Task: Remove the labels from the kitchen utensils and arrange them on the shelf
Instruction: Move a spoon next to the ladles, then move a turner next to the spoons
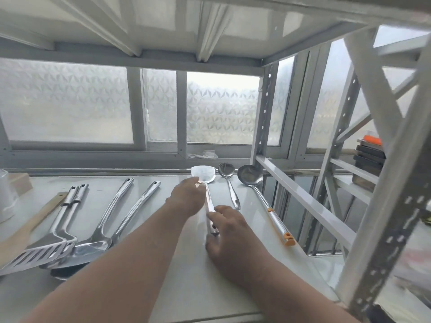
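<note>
Setting the flat-bladed stainless steel turner point(202, 174) down on the white shelf point(163, 264), I had my right hand point(227, 234) fingers clamped on its handle and my left hand point(186, 198) fingers pinching the neck just below the blade. I judged it best laid parallel to the small steel spoon point(227, 173) just right of my fingers.

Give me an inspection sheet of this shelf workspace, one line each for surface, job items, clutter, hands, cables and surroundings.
Surface: white metal shelf board, glossy.
Job's things: flat steel turner in both hands; small steel spoon and steel ladle with orange handle clips lying to its right; slotted steel spatulas, two more steel utensils and a wooden spatula on the left.
Clutter: crumpled clear plastic on the window sill.
Grippers: left hand at the turner's neck; right hand on its handle.
Cables: nothing seen.
Surroundings: frosted patterned window; grey slotted rack posts; dark stacked trays at right.
</note>
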`<state>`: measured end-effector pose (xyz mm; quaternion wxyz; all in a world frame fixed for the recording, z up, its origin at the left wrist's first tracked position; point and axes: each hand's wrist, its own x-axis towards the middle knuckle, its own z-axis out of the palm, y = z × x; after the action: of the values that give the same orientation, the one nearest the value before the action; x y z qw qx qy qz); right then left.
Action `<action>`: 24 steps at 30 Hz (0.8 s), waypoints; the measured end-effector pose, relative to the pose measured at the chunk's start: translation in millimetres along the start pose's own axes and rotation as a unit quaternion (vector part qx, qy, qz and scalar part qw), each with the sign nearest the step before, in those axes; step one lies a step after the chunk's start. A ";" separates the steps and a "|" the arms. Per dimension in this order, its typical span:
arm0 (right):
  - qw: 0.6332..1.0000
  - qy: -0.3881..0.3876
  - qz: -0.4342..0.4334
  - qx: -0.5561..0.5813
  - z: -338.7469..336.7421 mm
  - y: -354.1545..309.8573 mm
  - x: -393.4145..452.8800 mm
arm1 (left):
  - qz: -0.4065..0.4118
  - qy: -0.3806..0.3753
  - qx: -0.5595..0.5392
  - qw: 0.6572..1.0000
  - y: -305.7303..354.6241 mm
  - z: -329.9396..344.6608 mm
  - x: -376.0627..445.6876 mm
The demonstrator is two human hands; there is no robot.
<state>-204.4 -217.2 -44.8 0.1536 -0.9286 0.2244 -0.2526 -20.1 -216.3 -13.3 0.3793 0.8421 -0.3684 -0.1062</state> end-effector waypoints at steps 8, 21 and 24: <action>0.997 -0.057 -0.059 -0.010 5.7 -72.9 2.2 | 0.034 -0.005 0.047 0.998 -20.8 -111.2 -61.3; 0.958 -0.235 -0.163 0.012 69.3 -161.3 42.8 | 0.023 -0.165 0.151 0.974 -151.7 -204.9 -162.2; 0.967 -0.191 -0.170 0.004 70.4 -159.0 46.3 | 0.043 -0.149 0.176 0.972 -159.3 -206.7 -169.0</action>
<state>-76.8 -92.6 -21.0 0.1523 -0.9834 0.0285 -0.0944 41.4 88.3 -1.9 0.1700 0.8535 -0.4699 -0.1479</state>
